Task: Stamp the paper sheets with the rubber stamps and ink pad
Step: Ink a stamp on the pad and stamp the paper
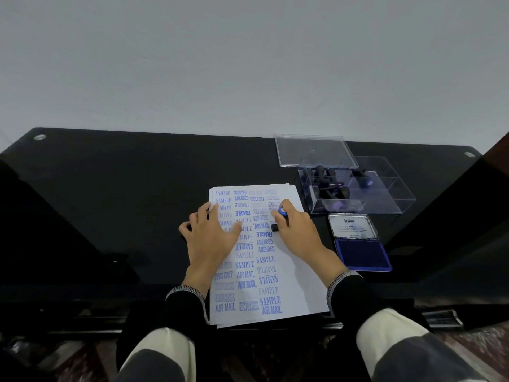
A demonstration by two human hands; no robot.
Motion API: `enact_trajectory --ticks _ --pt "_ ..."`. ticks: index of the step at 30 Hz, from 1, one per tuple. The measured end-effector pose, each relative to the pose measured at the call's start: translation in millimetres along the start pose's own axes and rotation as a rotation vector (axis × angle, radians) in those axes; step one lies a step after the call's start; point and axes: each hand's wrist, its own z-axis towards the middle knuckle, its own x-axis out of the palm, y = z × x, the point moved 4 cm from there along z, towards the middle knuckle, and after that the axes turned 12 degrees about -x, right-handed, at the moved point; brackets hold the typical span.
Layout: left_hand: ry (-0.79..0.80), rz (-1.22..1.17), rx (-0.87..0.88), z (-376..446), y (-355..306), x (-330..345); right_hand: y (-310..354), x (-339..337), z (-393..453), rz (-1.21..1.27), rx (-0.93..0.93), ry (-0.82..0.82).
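This looks like a desk corner in a home or small office, set up for paperwork. A glossy black glass-topped desk with round metal fittings at its far corners stands against a plain pale grey wall. On it lie a stack of white paper sheets printed over with blue office wordings (SAMPLE, AIR MAIL, EXPRESS, AMENDED), an open blue ink pad in a hinged tin, and a clear plastic compartment box of black-handled rubber stamps. Below the desk's near edge shows a dark reddish patterned floor.
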Motion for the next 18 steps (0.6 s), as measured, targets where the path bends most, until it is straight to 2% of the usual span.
enact_trajectory --ticks 12,18 --pt "-0.008 0.012 0.007 -0.2 -0.3 -0.1 5.1 2.7 -18.9 -0.086 -0.097 -0.13" --pt "-0.001 0.019 0.006 -0.4 0.5 0.6 1.1 2.6 -10.3 -0.064 -0.075 -0.081"
